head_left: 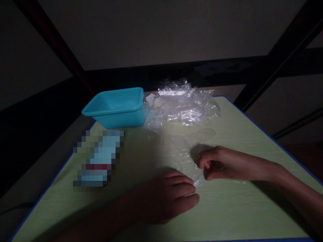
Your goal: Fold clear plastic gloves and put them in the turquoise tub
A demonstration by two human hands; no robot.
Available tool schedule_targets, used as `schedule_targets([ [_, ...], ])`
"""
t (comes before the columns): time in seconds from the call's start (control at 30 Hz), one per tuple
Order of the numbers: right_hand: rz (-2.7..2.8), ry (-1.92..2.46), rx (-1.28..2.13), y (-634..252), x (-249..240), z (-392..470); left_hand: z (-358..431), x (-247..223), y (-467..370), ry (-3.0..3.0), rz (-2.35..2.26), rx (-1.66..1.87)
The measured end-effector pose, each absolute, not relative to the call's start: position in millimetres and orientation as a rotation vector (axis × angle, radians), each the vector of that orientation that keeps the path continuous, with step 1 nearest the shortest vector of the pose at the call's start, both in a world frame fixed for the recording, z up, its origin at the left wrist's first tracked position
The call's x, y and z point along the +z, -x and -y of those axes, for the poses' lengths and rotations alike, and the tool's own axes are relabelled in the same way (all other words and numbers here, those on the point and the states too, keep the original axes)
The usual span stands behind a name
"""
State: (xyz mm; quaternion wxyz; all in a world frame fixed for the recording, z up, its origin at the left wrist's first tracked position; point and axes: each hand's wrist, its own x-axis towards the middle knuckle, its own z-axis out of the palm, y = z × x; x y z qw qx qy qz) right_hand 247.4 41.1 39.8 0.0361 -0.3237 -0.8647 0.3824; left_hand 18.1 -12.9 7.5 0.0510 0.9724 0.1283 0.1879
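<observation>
Dim room; pale green table (239, 211) w/ blue edging. Nearest: L hand (174, 195), palm down, fingers stretched out tog. toward the R, tips at the near edge of a thin clear plastic piece (181, 154). Can't tell if it pinches the film or just rests on it. R hand (213, 164) is a bit farther out, reaching in from the R side, fingers curled loosely, thumb below w/ a small gap btwn. Can't tell if any film is caught in it. Plastic piece lies low & wrinkled mid-table, around both hands' fingertips, running back toward the far side; bag or sheet, unclear.

L part of table: pixelated item (103, 154), lt blue w/ dk red band, lying aslant; too blurred to ID. Just behind it, turquoise tub (118, 121), upright at far L corner, open top. Right next to tub, heap of crinkled clear plastic (179, 104) w/ bright glints, at back of table. Beyond: greyish wall (171, 33), v. dim, w/ dark horiz. band (141, 79) low down, slanted dark bar (270, 67) on R & reddish-dark bar (55, 40) on L.
</observation>
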Motion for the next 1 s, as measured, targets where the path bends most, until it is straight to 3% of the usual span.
schedule_targets([
  [0.6,2.685,0.925,1.121,-248.8,40.6,-42.8,14.0,7.3,-17.8,-2.953,-0.412,0.585],
  [0.83,2.556,0.940,0.783,-243.7,40.5,-42.0,15.0,10.4,-18.0,-2.958,-0.410,0.635],
  [1.0,2.527,0.910,0.394,-241.0,34.0,-40.0,9.2,10.8,-13.3,-2.875,-0.758,0.908],
])
